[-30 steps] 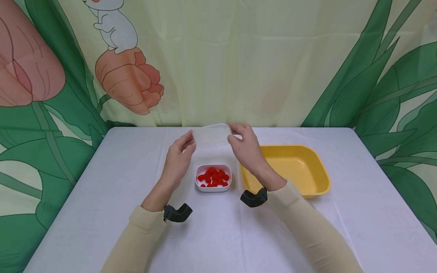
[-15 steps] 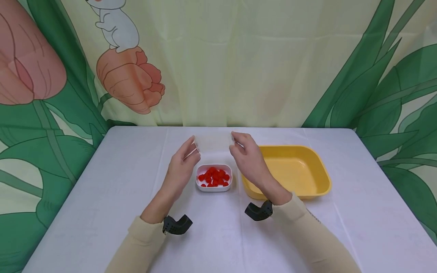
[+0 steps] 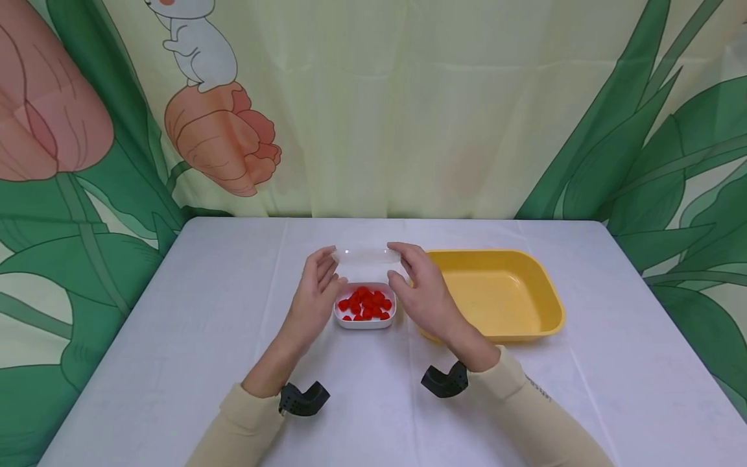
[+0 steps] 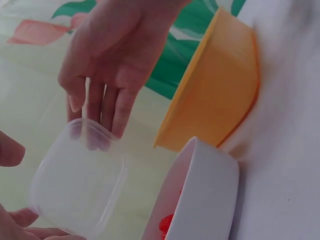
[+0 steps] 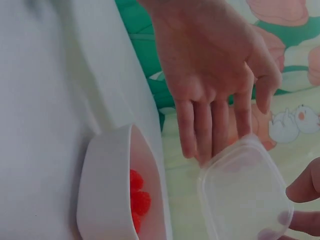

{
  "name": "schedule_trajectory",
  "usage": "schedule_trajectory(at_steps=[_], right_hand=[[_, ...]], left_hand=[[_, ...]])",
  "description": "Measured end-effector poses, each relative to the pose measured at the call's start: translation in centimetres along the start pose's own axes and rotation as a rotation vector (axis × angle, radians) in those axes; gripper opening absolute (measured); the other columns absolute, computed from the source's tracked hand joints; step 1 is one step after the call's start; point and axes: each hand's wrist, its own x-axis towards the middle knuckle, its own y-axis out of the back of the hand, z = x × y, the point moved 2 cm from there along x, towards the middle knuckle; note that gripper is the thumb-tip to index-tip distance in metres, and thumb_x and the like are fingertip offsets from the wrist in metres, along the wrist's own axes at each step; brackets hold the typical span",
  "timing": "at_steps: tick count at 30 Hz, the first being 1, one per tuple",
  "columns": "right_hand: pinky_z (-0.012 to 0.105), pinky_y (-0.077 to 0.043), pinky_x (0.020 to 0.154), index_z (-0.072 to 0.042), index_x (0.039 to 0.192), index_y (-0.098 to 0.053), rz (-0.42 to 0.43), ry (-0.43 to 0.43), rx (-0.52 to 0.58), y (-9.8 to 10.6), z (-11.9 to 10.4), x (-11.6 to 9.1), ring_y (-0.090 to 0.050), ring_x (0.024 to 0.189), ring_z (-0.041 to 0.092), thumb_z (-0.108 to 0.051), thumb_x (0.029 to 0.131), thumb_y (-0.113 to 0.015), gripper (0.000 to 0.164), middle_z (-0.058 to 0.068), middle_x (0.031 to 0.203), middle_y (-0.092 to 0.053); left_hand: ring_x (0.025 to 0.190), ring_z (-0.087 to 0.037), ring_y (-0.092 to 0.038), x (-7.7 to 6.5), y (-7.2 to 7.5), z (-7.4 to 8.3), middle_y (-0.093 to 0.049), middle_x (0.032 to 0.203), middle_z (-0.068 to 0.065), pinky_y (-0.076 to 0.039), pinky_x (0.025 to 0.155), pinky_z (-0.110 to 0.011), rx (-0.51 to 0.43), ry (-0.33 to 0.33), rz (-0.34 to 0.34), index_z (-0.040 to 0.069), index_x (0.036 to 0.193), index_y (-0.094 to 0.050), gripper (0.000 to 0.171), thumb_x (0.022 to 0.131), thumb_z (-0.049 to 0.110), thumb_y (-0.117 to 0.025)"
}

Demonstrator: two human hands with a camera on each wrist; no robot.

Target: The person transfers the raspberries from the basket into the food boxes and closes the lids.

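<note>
A translucent plastic lid is held up between both hands, just behind and above a small white box. My left hand supports the lid's left end on extended fingers, its thumb standing off it. At the other end, the right hand does the same, fingertips at the lid's edge and thumb apart. In the left wrist view the right fingers show partly through the lid. Several red, bumpy, raspberry-like pieces lie in the box. From the right wrist view, the left palm faces the lid.
A yellow tray stands to the right of the white box, partly behind the right hand and wrist. White cloth covers the table. Behind its far edge hangs a printed curtain. Each wrist carries a black camera mount.
Both hands have come down and nearer the body with the lid, toward the white box. The lid has tipped so less of its face shows. Box and tray have stayed put.
</note>
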Motion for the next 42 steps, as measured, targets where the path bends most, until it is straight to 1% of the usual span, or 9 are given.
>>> schedule_trajectory(at_steps=[3, 11, 16, 20, 24, 27, 31, 35, 42], right_hand=[[0.042, -0.043, 0.110, -0.007, 0.139, -0.051, 0.002, 0.010, -0.027, -0.1, 0.2, -0.3, -0.047, 0.136, 0.026, -0.009, 0.096, -0.058, 0.043, 0.008, 0.142, -0.050], [0.049, -0.047, 0.106, -0.010, 0.132, -0.057, 0.020, 0.023, -0.064, -0.5, 0.5, -1.1, -0.052, 0.130, 0.028, -0.014, 0.095, -0.063, 0.037, 0.008, 0.139, -0.054], [0.048, -0.053, 0.100, -0.010, 0.127, -0.061, 0.004, 0.061, -0.123, -0.9, 0.6, -1.7, -0.054, 0.127, 0.026, -0.018, 0.095, -0.065, 0.033, 0.009, 0.138, -0.056], [0.047, -0.053, 0.100, -0.009, 0.121, -0.064, 0.000, 0.088, -0.172, -1.3, 0.7, -2.0, -0.054, 0.126, 0.025, -0.013, 0.094, -0.065, 0.027, 0.010, 0.135, -0.057], [0.044, -0.054, 0.099, -0.009, 0.115, -0.066, -0.011, 0.101, -0.198, -1.6, 0.7, -2.4, -0.054, 0.126, 0.025, -0.009, 0.093, -0.063, 0.022, 0.009, 0.133, -0.057], [0.041, -0.055, 0.097, -0.007, 0.112, -0.066, -0.023, 0.126, -0.228, -1.9, 0.7, -2.6, -0.055, 0.124, 0.025, -0.007, 0.092, -0.064, 0.021, 0.010, 0.131, -0.057], [0.036, -0.056, 0.094, -0.007, 0.110, -0.067, -0.035, 0.146, -0.282, -2.3, 0.9, -2.9, -0.057, 0.122, 0.024, -0.004, 0.089, -0.068, 0.021, 0.010, 0.127, -0.058], [0.034, -0.056, 0.094, -0.006, 0.109, -0.067, -0.056, 0.166, -0.341, -2.7, 1.0, -3.1, -0.059, 0.120, 0.024, -0.003, 0.087, -0.070, 0.022, 0.009, 0.125, -0.058], [0.030, -0.058, 0.088, -0.006, 0.109, -0.065, -0.071, 0.241, -0.445, -3.2, 1.4, -3.3, -0.062, 0.116, 0.025, -0.002, 0.086, -0.070, 0.024, 0.011, 0.122, -0.059]], left_hand=[[0.152, -0.028, -0.024, -0.1, -0.4, -0.2, -0.023, 0.164, -0.007, -0.030, 0.118, -0.043, 0.025, -0.020, -0.024, 0.017, 0.155, -0.019, 0.068, 0.098, 0.017, -0.056], [0.153, -0.035, -0.018, -0.8, -0.8, -1.0, -0.016, 0.166, -0.005, -0.031, 0.115, -0.059, 0.141, -0.072, -0.061, 0.019, 0.158, -0.014, 0.079, 0.093, 0.019, -0.059], [0.153, -0.034, -0.019, -1.3, -0.7, -1.6, -0.016, 0.166, -0.007, -0.031, 0.115, -0.056, 0.162, -0.085, -0.048, 0.013, 0.156, -0.018, 0.077, 0.091, 0.016, -0.061], [0.152, -0.032, -0.022, -1.7, -0.7, -1.8, -0.017, 0.166, -0.007, -0.032, 0.115, -0.052, 0.190, -0.092, -0.032, 0.010, 0.152, -0.025, 0.071, 0.091, 0.011, -0.061], [0.150, -0.032, -0.027, -2.2, -0.7, -1.9, -0.021, 0.166, -0.007, -0.040, 0.110, -0.053, 0.277, -0.109, -0.015, 0.008, 0.147, -0.032, 0.068, 0.088, 0.010, -0.065], [0.150, -0.032, -0.029, -2.5, -0.6, -2.2, -0.022, 0.165, -0.005, -0.040, 0.109, -0.055, 0.349, -0.122, -0.010, 0.009, 0.147, -0.035, 0.067, 0.088, 0.012, -0.066], [0.150, -0.031, -0.029, -2.7, -0.6, -2.6, -0.021, 0.166, -0.004, -0.040, 0.109, -0.055, 0.440, -0.156, -0.031, 0.009, 0.148, -0.036, 0.067, 0.089, 0.017, -0.066], [0.147, -0.034, -0.034, -2.9, -0.7, -3.1, -0.023, 0.165, -0.011, -0.044, 0.106, -0.052, 0.532, -0.197, -0.045, 0.006, 0.149, -0.038, 0.068, 0.089, 0.019, -0.068], [0.142, -0.033, -0.043, -3.5, -1.0, -3.6, -0.027, 0.163, -0.012, -0.048, 0.104, -0.047, 0.626, -0.195, -0.037, 0.006, 0.150, -0.040, 0.065, 0.090, 0.017, -0.065]])
